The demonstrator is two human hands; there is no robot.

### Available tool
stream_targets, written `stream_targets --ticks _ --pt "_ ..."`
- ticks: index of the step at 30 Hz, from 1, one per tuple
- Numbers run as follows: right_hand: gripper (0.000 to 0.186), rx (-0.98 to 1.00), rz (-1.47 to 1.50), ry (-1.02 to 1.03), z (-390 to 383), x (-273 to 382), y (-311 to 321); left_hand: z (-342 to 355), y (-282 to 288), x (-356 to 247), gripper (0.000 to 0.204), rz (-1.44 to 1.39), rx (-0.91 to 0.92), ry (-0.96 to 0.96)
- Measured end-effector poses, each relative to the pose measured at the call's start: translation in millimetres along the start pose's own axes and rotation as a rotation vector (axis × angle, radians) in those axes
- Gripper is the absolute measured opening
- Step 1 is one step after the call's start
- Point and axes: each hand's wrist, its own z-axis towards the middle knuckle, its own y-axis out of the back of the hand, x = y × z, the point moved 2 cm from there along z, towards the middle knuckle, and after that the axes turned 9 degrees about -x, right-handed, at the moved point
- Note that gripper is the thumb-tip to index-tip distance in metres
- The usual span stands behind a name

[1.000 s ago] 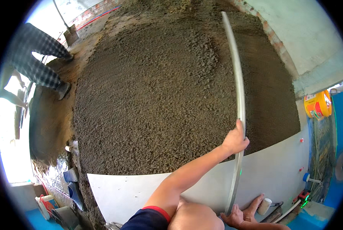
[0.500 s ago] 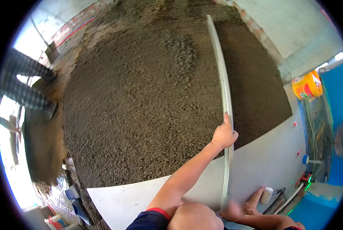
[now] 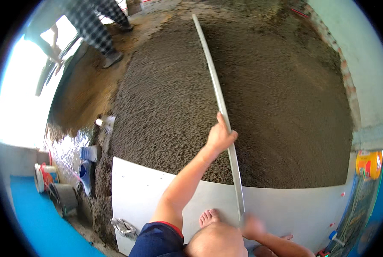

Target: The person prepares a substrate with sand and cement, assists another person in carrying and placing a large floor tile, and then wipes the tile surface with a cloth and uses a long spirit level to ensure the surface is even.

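A long pale screed bar point(image 3: 214, 79) lies across damp, grainy mortar point(image 3: 165, 103), its near part over a white board point(image 3: 148, 177). My left hand point(image 3: 220, 138) is closed around the bar, with the index finger stretched along it. At the bar's near end is my right hand point(image 3: 253, 227), closed on it, though its fingers are blurred. Left of the bar the mortar looks coarse and ridged; on its right the surface is smoother point(image 3: 285, 124). My bare foot point(image 3: 208, 217) stands on the board beside the bar.
A person in checked trousers point(image 3: 88, 28) stands at the far left, near a heap of sand point(image 3: 86, 94). Blue shoes point(image 3: 86, 175), a dark bucket point(image 3: 65, 198) and a white pail point(image 3: 41, 177) are at left. A yellow bucket point(image 3: 368, 164) stands by the right wall.
The bar has moved left over the mortar with both hands on it, and the smoother strip at its right is wider. My view has also turned left, bringing more of the other person into sight.
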Motion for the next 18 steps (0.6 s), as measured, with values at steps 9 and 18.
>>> stream_targets --ticks 9,18 --pt "0.062 0.191 -0.020 0.125 64.7 35.9 64.5 -17.2 92.8 70.7 0.092 -0.011 -0.185 0.321" --pt "0.067 0.395 -0.220 0.039 -5.3 -92.4 79.2 -158.8 25.3 34.5 0.095 -0.224 -0.256 0.470"
